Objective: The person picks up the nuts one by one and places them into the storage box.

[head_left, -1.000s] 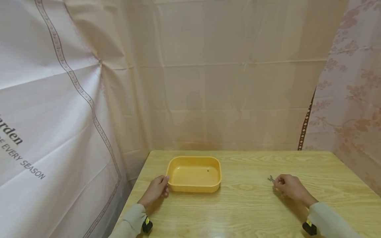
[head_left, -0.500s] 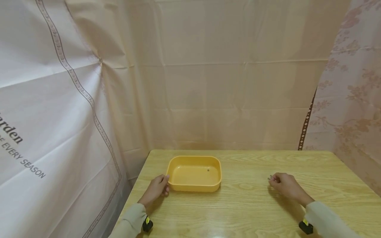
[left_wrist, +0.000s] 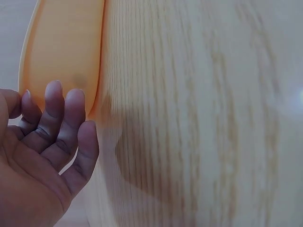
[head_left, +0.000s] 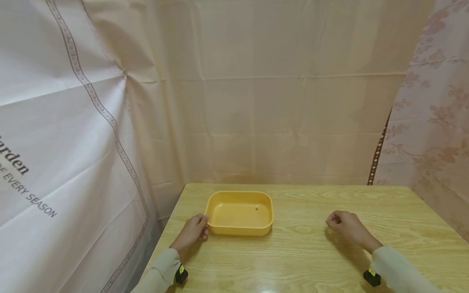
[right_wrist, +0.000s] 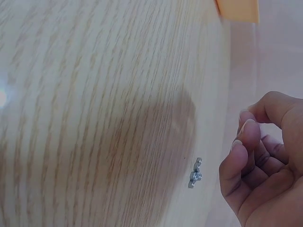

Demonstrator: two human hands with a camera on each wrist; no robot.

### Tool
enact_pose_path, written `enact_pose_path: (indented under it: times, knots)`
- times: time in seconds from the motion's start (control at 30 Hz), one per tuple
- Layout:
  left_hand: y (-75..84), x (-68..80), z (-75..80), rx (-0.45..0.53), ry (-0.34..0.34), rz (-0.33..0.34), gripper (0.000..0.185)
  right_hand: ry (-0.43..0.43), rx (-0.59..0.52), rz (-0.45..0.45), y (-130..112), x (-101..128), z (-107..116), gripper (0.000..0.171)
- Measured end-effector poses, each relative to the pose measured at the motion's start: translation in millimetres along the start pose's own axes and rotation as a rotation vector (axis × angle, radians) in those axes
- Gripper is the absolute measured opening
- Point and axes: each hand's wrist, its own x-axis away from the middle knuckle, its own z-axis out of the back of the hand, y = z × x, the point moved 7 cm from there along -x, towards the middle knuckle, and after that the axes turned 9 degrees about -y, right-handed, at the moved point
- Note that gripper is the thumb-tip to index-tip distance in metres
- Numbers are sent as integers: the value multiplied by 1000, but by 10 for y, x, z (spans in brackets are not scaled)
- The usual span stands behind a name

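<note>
A shallow yellow plastic tray (head_left: pixel 239 230) sits on the left half of the table. My left hand (head_left: pixel 191 232) pinches its left rim between thumb and index finger; the left wrist view shows the other fingers loosely bent in front of the tray's wall. Out to the right, my right hand (head_left: pixel 346 226) is over the table with thumb and fingertips together. I cannot tell whether something small is pinched there. Beside that hand in the right wrist view lies a little cluster of shiny metal fasteners (right_wrist: pixel 195 174), nut-like in shape. In the head view the hand hides them.
One small dark piece (head_left: pixel 257 209) lies in the tray, toward its right end. The wood-grain table (head_left: pixel 293 260) reaches back to a beige hanging cloth (head_left: pixel 275 101). More cloth hangs at the left (head_left: pixel 73 142) and right sides.
My right hand has shifted slightly left and away from me, now covering the metal fasteners that showed at its fingertips in the head view. The left hand and the tray stay put.
</note>
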Motion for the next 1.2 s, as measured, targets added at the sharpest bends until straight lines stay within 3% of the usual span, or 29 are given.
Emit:
enact_pose_path:
  times: [1.2]
  knots:
    - [-8,3,-6,7,9,-6,38,-38,-58,83,-363,-142,-128,18]
